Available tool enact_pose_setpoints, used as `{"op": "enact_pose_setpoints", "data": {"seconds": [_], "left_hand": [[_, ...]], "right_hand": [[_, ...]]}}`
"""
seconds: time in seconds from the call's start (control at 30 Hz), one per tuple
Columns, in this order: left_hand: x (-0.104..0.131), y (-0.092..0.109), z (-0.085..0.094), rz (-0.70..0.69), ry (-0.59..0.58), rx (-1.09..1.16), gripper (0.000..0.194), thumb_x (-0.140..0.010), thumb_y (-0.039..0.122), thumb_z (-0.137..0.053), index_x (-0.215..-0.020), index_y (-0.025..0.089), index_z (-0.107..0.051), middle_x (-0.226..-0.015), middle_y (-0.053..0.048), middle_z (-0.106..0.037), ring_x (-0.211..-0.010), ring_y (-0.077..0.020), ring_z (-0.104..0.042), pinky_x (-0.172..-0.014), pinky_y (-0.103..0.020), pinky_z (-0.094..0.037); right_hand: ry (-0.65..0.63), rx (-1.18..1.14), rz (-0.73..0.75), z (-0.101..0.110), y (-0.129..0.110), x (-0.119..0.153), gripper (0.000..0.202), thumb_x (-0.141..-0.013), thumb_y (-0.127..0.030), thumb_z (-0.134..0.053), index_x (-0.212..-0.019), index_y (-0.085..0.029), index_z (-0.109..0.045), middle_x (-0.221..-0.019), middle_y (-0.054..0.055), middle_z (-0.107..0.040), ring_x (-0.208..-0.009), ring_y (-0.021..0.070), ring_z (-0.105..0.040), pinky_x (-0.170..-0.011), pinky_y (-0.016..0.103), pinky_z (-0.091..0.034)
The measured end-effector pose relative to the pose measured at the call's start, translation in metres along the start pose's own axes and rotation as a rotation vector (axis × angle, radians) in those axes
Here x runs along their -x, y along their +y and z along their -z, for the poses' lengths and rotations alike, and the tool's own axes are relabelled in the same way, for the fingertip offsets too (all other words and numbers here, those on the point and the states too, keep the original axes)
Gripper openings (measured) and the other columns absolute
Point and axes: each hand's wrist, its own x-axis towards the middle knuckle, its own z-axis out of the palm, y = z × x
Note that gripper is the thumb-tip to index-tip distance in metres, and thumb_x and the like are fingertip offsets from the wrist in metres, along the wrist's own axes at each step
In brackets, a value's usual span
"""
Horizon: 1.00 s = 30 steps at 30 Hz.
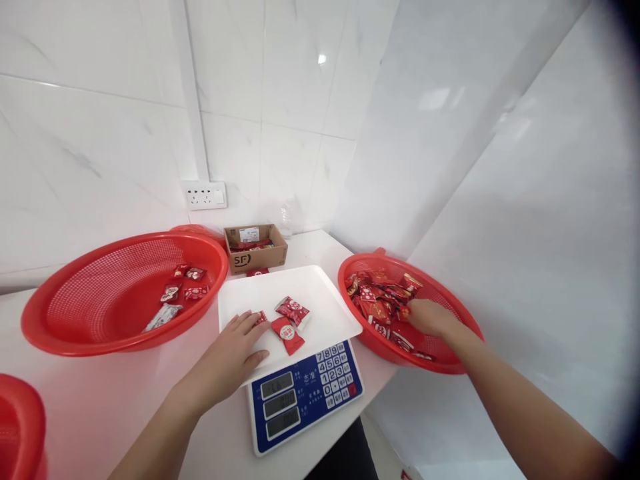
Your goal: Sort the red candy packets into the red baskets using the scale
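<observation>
My left hand (240,353) lies over the white tray (320,293) of a digital scale (310,400), its fingers stretched out. At its fingertips a small red packet (261,318) is partly covered. Just right of it on the tray are a red wrapped snack (288,335) and a dark red one with a white label (293,311). My right hand (429,317) reaches into the right red basket (457,313), among a pile of red snack packets (375,300). Its fingers look closed at a red packet (404,313); the fingertips are partly hidden.
On the left, a large red basket (100,267) holds several packets. Behind the tray stands a cardboard box (260,260) with red packets inside. Another red basket (20,413) shows at the lower left. White walls close off the back and right; the table edge lies near the scale.
</observation>
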Motion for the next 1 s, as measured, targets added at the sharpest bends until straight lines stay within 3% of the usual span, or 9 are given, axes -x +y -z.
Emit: {"op": "enact_pose_setpoints", "data": {"seconds": [0.07, 0.2, 0.3, 0.47, 0.7, 0.87, 1.0], "left_hand": [[0.000, 0.001, 0.000, 0.008, -0.013, 0.006, 0.047, -0.091, 0.033, -0.046, -0.137, 0.023, -0.046, -0.148, -0.009, -0.040, -0.139, -0.0291, -0.029, -0.112, -0.051, -0.027], [0.000, 0.004, 0.003, 0.035, -0.055, 0.019, 0.050, -0.092, 0.036, -0.046, -0.140, 0.024, -0.042, -0.151, -0.009, -0.035, -0.141, -0.0289, -0.024, -0.113, -0.051, -0.024], [0.002, 0.008, 0.008, 0.038, -0.074, -0.011, 0.049, -0.092, 0.034, -0.046, -0.138, 0.021, -0.044, -0.150, -0.011, -0.037, -0.140, -0.0296, -0.026, -0.113, -0.050, -0.022], [0.009, 0.017, 0.017, 0.068, -0.050, -0.053, 0.046, -0.090, 0.031, -0.049, -0.134, 0.015, -0.050, -0.144, -0.015, -0.045, -0.134, -0.0323, -0.037, -0.109, -0.050, -0.031], [0.013, 0.023, 0.019, 0.148, -0.048, -0.019, 0.056, -0.090, 0.031, -0.050, -0.141, 0.012, -0.038, -0.149, -0.017, -0.035, -0.138, -0.0309, -0.031, -0.109, -0.049, -0.032], [0.010, 0.021, 0.016, 0.073, -0.066, -0.001, 0.056, -0.091, 0.038, -0.049, -0.143, 0.023, -0.035, -0.153, -0.011, -0.027, -0.142, -0.0312, -0.017, -0.111, -0.054, -0.025], [0.010, 0.021, 0.016, 0.077, -0.122, -0.019, 0.059, -0.092, 0.042, -0.046, -0.146, 0.025, -0.029, -0.156, -0.009, -0.021, -0.143, -0.0302, -0.009, -0.113, -0.052, -0.019]], "right_hand": [[0.053, -0.006, 0.001, 0.018, -0.016, 0.012, 0.025, -0.092, -0.024, -0.045, -0.091, -0.011, -0.066, -0.093, 0.018, -0.069, -0.084, 0.0288, -0.065, -0.069, 0.039, -0.048], [0.119, -0.115, 0.270, 0.040, -0.076, 0.043, 0.029, -0.095, -0.032, -0.037, -0.103, -0.024, -0.064, -0.104, 0.005, -0.070, -0.092, 0.0216, -0.065, -0.074, 0.030, -0.046], [0.139, -0.196, 0.589, 0.040, -0.130, 0.059, 0.026, -0.093, -0.027, -0.042, -0.102, -0.023, -0.066, -0.106, 0.005, -0.070, -0.095, 0.0210, -0.064, -0.077, 0.029, -0.045], [0.173, -0.184, 0.778, 0.023, -0.193, 0.061, 0.028, -0.090, -0.018, -0.043, -0.110, -0.023, -0.063, -0.111, 0.007, -0.065, -0.096, 0.0228, -0.064, -0.074, 0.030, -0.044], [0.198, -0.333, 0.860, 0.001, -0.211, 0.046, 0.039, -0.088, -0.007, -0.041, -0.123, -0.017, -0.054, -0.117, 0.011, -0.059, -0.105, 0.0208, -0.059, -0.086, 0.032, -0.045], [0.206, -0.462, 0.864, -0.003, -0.218, 0.038, 0.046, -0.081, 0.001, -0.044, -0.123, -0.018, -0.051, -0.123, 0.009, -0.054, -0.109, 0.0159, -0.057, -0.090, 0.028, -0.046], [0.202, -0.470, 0.877, -0.004, -0.220, 0.039, 0.044, -0.081, -0.002, -0.050, -0.121, -0.019, -0.053, -0.122, 0.009, -0.054, -0.111, 0.0179, -0.055, -0.093, 0.032, -0.045]]}}
